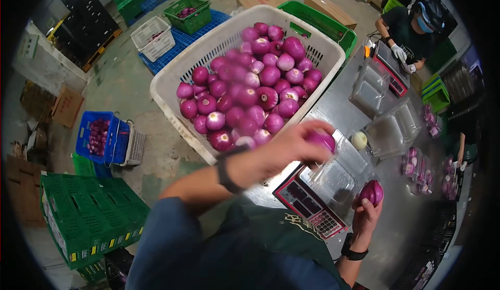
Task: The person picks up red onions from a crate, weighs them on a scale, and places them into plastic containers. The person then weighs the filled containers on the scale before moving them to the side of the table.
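My left hand is closed round a red onion and is blurred by motion. It passes between the big white crate of peeled red onions and the scale. My right hand grips another red onion, which shows a groove down its side. Between the hands, a clear plastic container lies on a red-edged digital scale. A pale onion sits just beyond it.
More clear containers lie on the metal table. Packed onions are at the right. A co-worker in gloves stands at another scale. Green crates and a blue crate stand at the left.
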A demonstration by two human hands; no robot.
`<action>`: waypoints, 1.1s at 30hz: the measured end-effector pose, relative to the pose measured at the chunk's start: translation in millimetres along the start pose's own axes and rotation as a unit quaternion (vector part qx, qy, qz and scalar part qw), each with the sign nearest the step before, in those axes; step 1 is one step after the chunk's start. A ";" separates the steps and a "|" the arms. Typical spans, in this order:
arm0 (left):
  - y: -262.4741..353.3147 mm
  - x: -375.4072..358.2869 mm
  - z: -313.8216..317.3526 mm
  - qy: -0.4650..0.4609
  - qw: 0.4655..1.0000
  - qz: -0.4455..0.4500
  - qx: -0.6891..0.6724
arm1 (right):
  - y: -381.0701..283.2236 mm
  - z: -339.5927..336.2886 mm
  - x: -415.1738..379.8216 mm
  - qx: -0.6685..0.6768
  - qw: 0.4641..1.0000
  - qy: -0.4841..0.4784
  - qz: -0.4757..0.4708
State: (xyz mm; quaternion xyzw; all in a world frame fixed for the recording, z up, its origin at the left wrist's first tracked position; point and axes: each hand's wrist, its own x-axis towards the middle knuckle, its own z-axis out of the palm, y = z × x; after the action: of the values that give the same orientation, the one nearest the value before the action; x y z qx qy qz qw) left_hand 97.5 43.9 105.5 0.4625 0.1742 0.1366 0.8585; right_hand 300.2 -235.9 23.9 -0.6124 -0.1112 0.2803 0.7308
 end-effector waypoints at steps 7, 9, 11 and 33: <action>-132.3 42.9 88.7 -0.042 0.878 0.158 0.450 | 8.9 -8.9 10.7 -0.337 0.930 0.009 -0.145; -160.3 56.0 81.3 -0.037 0.809 0.208 0.549 | 0.8 -6.2 8.9 -0.482 0.861 0.002 -0.161; -179.6 64.1 70.1 -0.047 0.750 0.221 0.622 | 1.1 -3.1 8.0 -0.601 0.779 -0.005 -0.178; 53.6 -8.8 -208.6 0.284 0.754 -0.129 0.578 | 26.1 -16.1 7.4 -0.543 0.819 -0.007 -0.183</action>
State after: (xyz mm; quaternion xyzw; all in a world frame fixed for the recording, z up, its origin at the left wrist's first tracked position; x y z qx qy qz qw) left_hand -3.1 224.8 45.4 0.7836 0.5139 0.0229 0.3483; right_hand 307.3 -242.8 -6.1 -0.8762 -0.3609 0.0399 0.3169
